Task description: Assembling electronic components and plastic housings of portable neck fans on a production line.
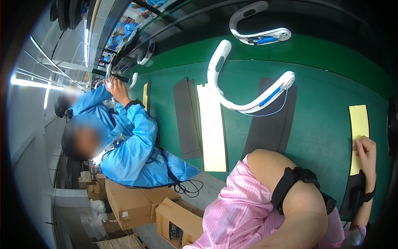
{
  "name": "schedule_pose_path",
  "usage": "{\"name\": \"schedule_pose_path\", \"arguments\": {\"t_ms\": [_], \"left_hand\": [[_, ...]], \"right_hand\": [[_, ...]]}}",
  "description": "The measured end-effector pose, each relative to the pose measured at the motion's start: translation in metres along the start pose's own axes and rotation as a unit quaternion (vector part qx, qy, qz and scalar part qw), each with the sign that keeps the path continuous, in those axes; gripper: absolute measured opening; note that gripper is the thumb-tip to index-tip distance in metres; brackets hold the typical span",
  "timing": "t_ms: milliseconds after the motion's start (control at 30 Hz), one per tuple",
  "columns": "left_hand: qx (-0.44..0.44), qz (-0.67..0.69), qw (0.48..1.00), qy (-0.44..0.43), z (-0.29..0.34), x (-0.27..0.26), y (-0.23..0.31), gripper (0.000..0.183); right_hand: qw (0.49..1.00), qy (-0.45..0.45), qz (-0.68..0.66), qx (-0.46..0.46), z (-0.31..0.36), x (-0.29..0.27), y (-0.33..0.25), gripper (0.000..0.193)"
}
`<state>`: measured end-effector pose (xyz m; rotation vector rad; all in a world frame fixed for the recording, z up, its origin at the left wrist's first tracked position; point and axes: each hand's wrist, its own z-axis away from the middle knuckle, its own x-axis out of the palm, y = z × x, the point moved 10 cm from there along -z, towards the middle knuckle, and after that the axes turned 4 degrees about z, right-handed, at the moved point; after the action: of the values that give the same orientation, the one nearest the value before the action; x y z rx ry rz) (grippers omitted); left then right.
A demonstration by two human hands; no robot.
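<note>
At the far right of the green table, my right hand (365,152) has its fingers curled in a pinch at the edge of a yellow-faced strip (359,118), whose lower part is black. A black band circles that wrist. My left arm (304,211), large and bent in the foreground, wears a wide black strap; the smooth skin beyond it shows no fingers, so I cannot see whether that hand holds anything. Ahead lies a white curved U-shaped frame (226,101) with a blue part and a thin wire along one arm, resting across dark flat sheets (265,124).
A white strip (213,137) and dark strips (186,120) lie left of centre. Another white curved frame (248,38) sits on the far dark belt. A co-worker in a blue smock (137,149) works at the left, hands raised at white parts. Cardboard boxes (132,203) stand below.
</note>
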<state>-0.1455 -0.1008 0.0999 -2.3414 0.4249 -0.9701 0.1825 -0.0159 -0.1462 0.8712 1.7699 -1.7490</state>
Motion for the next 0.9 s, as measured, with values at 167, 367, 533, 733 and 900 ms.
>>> {"name": "schedule_pose_path", "arguments": {"t_ms": [167,367,533,733,900], "left_hand": [[0.069,0.099,0.992,0.035,0.000,-0.003,0.004,0.029],[0.046,-0.032,0.998,0.002,-0.013,0.017,0.024,0.029],[-0.105,-0.208,0.934,-0.271,0.015,-0.005,0.008,0.028],[-0.549,-0.497,0.505,-0.443,0.077,-0.220,-0.087,0.027],[-0.728,-0.580,0.217,-0.293,0.088,-0.319,-0.038,0.065]], "right_hand": [[1.000,-0.002,-0.011,0.004,-0.004,0.001,-0.002,0.029],[0.997,-0.004,-0.069,0.032,-0.004,-0.011,-0.004,0.028],[0.993,-0.020,-0.109,0.040,-0.016,0.002,-0.011,0.026],[0.996,-0.020,-0.084,0.003,-0.014,-0.006,-0.028,0.027],[0.999,-0.014,-0.050,0.002,-0.015,-0.007,-0.030,0.029]]}}
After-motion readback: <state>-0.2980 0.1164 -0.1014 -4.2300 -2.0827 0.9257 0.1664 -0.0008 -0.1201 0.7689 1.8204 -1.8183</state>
